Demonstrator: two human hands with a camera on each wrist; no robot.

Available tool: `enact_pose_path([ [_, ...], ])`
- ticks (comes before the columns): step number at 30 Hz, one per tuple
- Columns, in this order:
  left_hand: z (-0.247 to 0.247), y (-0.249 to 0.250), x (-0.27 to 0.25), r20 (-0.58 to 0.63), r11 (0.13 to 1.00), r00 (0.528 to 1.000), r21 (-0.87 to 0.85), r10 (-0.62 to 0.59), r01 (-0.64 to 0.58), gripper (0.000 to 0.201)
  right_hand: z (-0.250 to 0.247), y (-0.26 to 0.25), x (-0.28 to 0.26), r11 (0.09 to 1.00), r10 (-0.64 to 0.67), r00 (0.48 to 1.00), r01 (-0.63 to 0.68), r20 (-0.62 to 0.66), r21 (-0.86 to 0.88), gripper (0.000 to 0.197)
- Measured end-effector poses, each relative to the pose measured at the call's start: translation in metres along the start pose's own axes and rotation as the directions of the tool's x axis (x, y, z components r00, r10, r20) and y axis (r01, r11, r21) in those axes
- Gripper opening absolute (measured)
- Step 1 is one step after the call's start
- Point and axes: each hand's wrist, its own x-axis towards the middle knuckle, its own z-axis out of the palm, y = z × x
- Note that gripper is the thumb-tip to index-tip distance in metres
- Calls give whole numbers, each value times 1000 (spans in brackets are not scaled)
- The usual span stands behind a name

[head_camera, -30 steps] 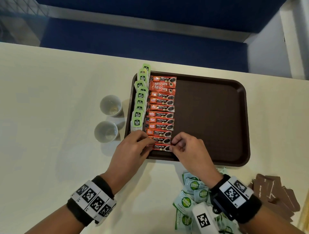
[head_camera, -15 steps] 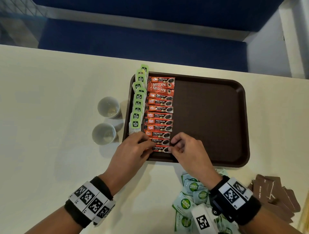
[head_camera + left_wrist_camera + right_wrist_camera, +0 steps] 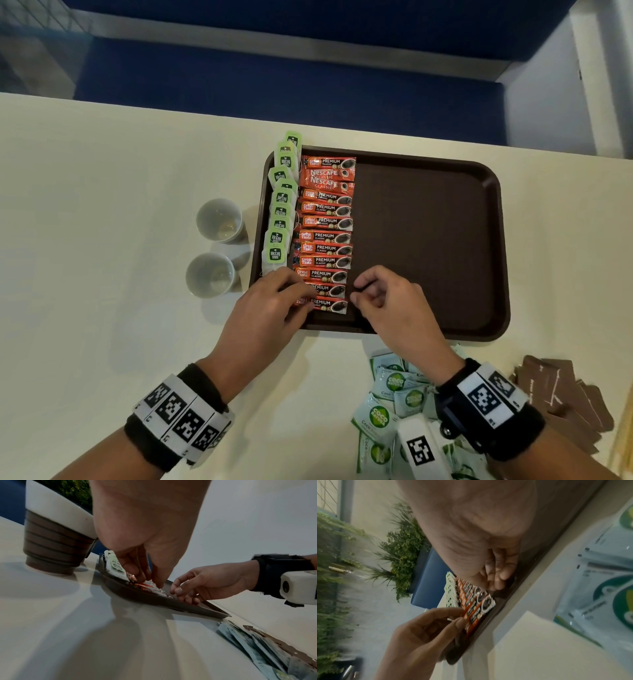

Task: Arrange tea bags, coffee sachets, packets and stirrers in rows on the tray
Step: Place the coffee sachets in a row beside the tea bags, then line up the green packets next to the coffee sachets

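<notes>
- My desk [image 3: 102, 240] is a pale cream top; its far edge runs along a blue bench.
- The brown tray [image 3: 428, 325] lies flat on it, in front of me.
- Two white cups [image 3: 219, 221] stand upright just left of the tray, one nearer me than the other, close together.
- A loose heap of green-and-white packets [image 3: 387, 404] lies on the desk near me, just off the tray's near edge, partly under my right wrist.
- A pile of brown packets [image 3: 561, 387] lies to the right of that heap, overlapping one another, near the desk's right edge.
</notes>
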Motion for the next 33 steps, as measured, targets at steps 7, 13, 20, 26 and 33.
enact_pose_path([
  [7, 3, 29, 0, 69, 996, 995, -51, 72, -69, 28, -48, 20, -28, 982, 0, 996, 17, -89, 188, 14],
  [13, 18, 67, 5, 169, 990, 977, -64, 133, -124, 23, -76, 47, -61, 973, 4, 986, 35, -168, 226, 13],
  [20, 38, 110, 17, 221, 988, 967, -122, 123, -97, 17, -97, 75, -101, 987, 6, 971, 33, -239, 159, 10],
  [26, 60, 140, 7, 323, 994, 940, -42, 112, -104, 23, -92, 104, -141, 999, 52, 972, -53, -227, 0, 25],
  [33, 78, 154, -32, 414, 960, 897, 153, 153, -234, 55, -49, 122, -198, 973, 168, 971, -191, -168, -130, 77],
])
